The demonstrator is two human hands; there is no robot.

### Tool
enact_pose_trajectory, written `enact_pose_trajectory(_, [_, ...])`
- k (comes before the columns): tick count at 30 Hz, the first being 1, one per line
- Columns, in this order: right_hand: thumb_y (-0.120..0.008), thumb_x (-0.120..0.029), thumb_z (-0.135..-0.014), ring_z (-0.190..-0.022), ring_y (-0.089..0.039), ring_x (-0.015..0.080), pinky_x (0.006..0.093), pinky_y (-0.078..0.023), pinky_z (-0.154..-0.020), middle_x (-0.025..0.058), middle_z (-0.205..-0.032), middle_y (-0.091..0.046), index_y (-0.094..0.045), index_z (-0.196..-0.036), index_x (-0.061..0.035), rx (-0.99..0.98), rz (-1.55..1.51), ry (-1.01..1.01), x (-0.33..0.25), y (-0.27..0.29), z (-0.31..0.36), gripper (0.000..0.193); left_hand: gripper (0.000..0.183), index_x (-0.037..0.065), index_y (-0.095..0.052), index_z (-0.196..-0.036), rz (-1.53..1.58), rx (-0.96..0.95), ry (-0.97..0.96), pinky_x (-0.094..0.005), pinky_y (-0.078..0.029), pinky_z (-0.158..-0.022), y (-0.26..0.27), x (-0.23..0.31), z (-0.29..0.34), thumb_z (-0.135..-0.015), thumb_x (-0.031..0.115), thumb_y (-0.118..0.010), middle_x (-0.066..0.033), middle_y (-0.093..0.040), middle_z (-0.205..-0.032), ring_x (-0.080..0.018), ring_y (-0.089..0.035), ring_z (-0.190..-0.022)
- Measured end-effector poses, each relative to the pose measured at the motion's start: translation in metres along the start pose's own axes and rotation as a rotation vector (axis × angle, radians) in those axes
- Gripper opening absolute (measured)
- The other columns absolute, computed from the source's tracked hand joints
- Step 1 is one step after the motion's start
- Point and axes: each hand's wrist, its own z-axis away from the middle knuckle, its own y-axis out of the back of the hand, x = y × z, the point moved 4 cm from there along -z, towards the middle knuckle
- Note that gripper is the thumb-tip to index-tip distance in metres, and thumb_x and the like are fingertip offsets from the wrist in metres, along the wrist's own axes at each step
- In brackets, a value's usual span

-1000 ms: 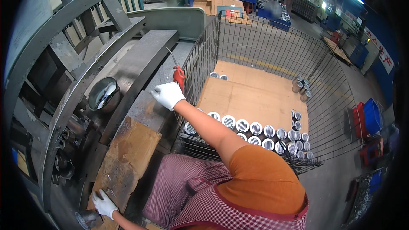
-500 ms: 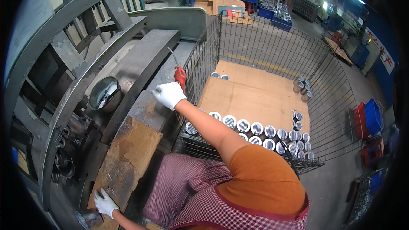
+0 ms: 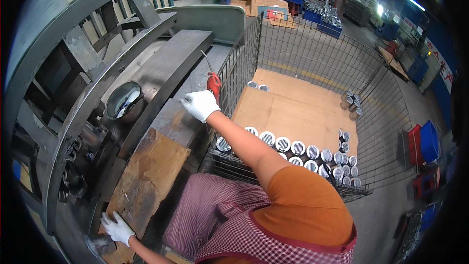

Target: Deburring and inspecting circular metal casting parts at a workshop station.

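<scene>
My left hand [image 3: 117,228], in a white glove, lies on a worn wooden board [image 3: 146,178] with its fingers apart. Beside its fingertips is a grey metal cylinder [image 3: 100,244], partly cut off by the dark rim of the picture. My right hand [image 3: 201,106], also gloved in white, hovers over the grey metal bench [image 3: 171,120] with its fingers curled together; whatever they may hold is hidden or too small to name. Just beyond it stands a red oil can [image 3: 213,84] with a thin curved spout, against the wire cage.
A wire cage [image 3: 317,63] at my right holds cardboard sheets [image 3: 293,112] and rows of metal cylinders with slotted round tops [image 3: 283,143]. On the machine at left sits a dark round pot [image 3: 125,101]. Blue and red bins [image 3: 429,141] stand at far right; people work in the background.
The whole view has shifted slightly. My left hand's fingers have spread and reach closer to the metal cylinder. My right hand stays near the oil can, fingers still curled.
</scene>
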Motion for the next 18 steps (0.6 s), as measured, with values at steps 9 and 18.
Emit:
enact_pose_trajectory(9, [-0.049,-0.043,-0.089,-0.077,-0.068,0.0347,0.0446,-0.053,-0.071,0.0152,-0.079,-0.069,-0.071,-0.08,-0.0121,-0.026,0.083,0.014,-0.008,-0.008,0.001,0.038,0.06,0.013,-0.046,-0.139,0.091,-0.039,-0.001,-0.0445,-0.042,-0.101,0.024,0.0,0.005,-0.087,0.037,-0.063,-0.0184,-0.044,-0.143,-0.0356,-0.049,-0.125])
enact_pose_trajectory(18, [-0.056,-0.045,-0.09,-0.082,-0.065,0.0375,0.0427,-0.05,-0.072,0.0199,-0.085,-0.067,-0.071,-0.09,-0.0046,0.121,-0.021,0.001,0.025,-0.008,-0.001,0.043,0.062,0.014,-0.049,-0.136,0.149,-0.187,0.008,-0.0476,-0.04,-0.099,0.008,0.014,0.005,-0.082,0.04,-0.066,-0.0187,-0.05,-0.135,-0.0345,-0.052,-0.118])
